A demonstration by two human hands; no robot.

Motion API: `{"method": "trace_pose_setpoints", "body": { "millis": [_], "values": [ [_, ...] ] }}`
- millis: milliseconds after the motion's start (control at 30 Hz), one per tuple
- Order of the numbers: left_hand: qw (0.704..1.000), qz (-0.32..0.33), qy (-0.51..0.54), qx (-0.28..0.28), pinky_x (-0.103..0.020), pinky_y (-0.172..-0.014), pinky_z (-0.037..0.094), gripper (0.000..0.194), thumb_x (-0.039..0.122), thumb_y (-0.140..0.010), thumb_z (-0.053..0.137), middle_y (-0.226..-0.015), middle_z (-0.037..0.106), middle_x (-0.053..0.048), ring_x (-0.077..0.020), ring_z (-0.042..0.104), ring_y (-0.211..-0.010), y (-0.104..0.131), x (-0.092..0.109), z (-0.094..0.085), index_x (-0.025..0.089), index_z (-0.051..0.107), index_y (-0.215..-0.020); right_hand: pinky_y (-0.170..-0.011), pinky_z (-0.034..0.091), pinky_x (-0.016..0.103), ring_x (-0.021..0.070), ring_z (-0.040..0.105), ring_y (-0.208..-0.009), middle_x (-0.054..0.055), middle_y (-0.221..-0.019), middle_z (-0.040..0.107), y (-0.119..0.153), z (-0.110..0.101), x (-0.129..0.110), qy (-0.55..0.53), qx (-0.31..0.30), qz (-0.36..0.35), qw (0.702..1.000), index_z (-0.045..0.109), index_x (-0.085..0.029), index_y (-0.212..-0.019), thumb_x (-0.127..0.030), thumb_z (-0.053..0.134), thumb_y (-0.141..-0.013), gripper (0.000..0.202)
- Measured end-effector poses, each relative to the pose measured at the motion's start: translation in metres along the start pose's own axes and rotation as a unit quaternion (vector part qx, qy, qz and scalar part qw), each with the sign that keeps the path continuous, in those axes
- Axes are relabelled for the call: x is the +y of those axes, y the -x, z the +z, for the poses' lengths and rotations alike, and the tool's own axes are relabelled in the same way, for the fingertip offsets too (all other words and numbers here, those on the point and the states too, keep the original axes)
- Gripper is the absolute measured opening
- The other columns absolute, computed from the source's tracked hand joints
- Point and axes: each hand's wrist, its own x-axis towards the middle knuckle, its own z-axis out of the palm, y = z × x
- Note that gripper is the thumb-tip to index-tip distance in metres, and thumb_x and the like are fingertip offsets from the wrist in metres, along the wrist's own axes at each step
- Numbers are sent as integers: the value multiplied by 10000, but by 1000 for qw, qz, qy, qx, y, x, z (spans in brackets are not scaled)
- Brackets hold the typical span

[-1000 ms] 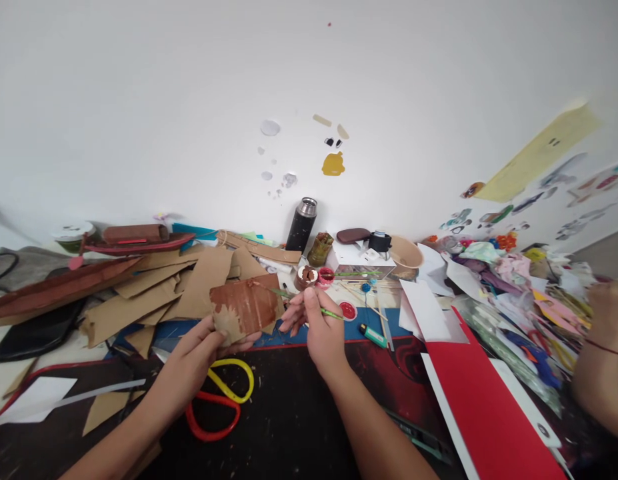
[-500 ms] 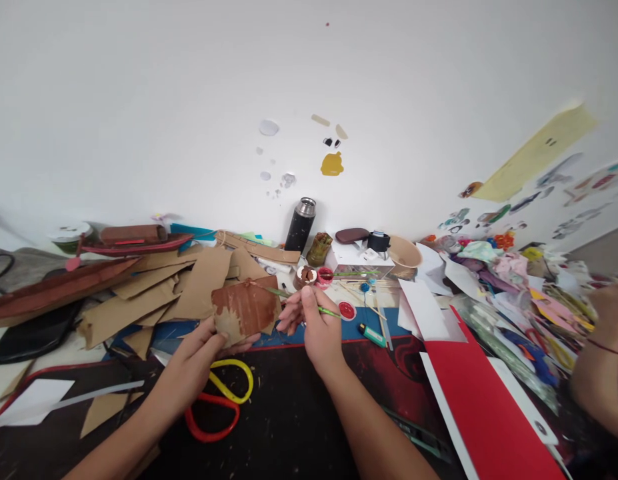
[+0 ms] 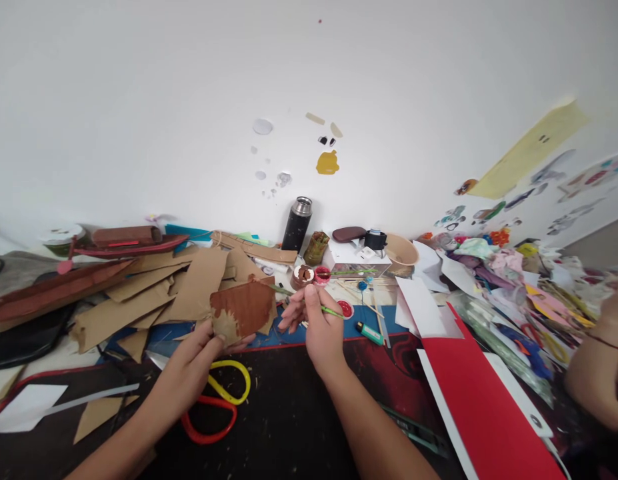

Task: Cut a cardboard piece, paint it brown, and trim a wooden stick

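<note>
A cardboard piece point(image 3: 246, 307), mostly coated in brown paint with a bare patch at its lower left, is held by its lower left edge in my left hand point(image 3: 196, 350). My right hand point(image 3: 321, 327) pinches a green-handled paintbrush point(image 3: 331, 311), whose tip end points at the upper right part of the piece. Just beyond my right hand stand a jar of brown paint point(image 3: 303, 275) and a small pot of red paint point(image 3: 321, 273). A lid with red paint point(image 3: 345, 309) lies to the right.
Scissors point(image 3: 233, 380) lie below my left hand. Cardboard scraps point(image 3: 123, 300) and a brown boat shape point(image 3: 53, 293) are at left. A black flask point(image 3: 297, 227) stands near the wall. A cutter point(image 3: 369, 333) and red sheet point(image 3: 479, 407) are at right, beside another person's arm point(image 3: 596, 373).
The brush tip has moved slightly along the upper right of the cardboard piece. The whole view has shifted a little, so things appear slightly further left.
</note>
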Motion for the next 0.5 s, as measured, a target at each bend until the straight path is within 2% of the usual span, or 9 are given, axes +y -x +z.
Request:
{"method": "trace_pose_setpoints", "body": {
  "millis": [133,200,267,367,500],
  "values": [
    [1000,2,8,-13,-407,-941,572,279,514,-755,734,-897,780,-65,-341,709,-966,0,5,2,245,716,-827,-423,476,189,128,662,-438,17,-618,717,6,6,1,-4,-50,-3,999,663,-184,-851,-651,605,-994,492],
    [999,-6,29,-15,-399,-922,583,256,484,-732,746,-876,778,-60,-339,717,-958,0,9,2,248,721,-829,-428,473,183,127,676,-454,23,-636,729,7,8,3,0,-72,0,997,672,-181,-859,-647,603,-997,490],
    [996,-37,79,-13,-391,-861,605,223,431,-697,777,-803,761,-45,-336,733,-917,0,12,2,254,721,-820,-429,473,180,131,688,-471,27,-645,735,6,6,5,3,-61,2,998,676,-179,-863,-657,606,-991,500],
    [977,-91,195,-4,-382,-750,635,235,317,-605,835,-745,745,-28,-334,757,-849,0,15,4,255,713,-796,-420,471,182,133,679,-457,21,-623,725,3,-2,7,2,-12,6,1000,666,-181,-852,-668,615,-980,506],
    [941,-117,312,60,-372,-687,662,275,174,-528,844,-698,729,-3,-326,774,-838,-2,14,5,247,682,-738,-421,480,192,137,675,-450,26,-627,727,3,-10,7,9,-4,7,1000,664,-180,-847,-674,618,-975,512]
  ]
}}
